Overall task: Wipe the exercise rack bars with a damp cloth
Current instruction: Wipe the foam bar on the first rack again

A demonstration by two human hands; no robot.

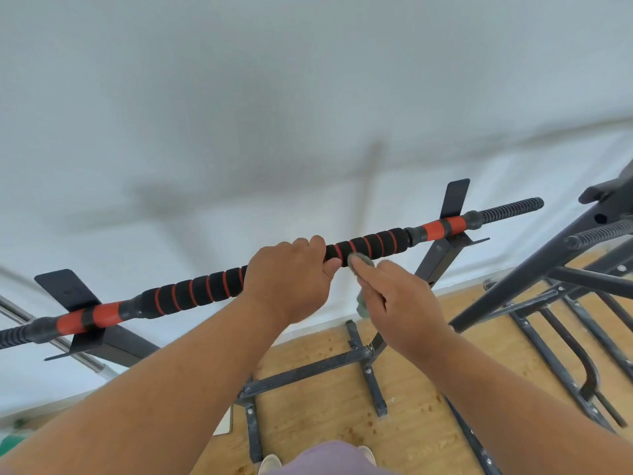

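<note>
Head view: left hand (291, 279) wraps its grip round the padded bar (191, 292); right hand (397, 303) pinches a grey cloth (359, 260) against it, above wooden floor (421, 389) and white wall (274, 114).

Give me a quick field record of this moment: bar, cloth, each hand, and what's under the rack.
bar: black foam bar with red rings, lying across two black brackets
left hand: left hand curled round the bar near its middle
right hand: right hand pinching the grey cloth
cloth contact: cloth at the bar's near side, just right of the left hand; blurred
below: black rack frame on a wooden floor
</note>
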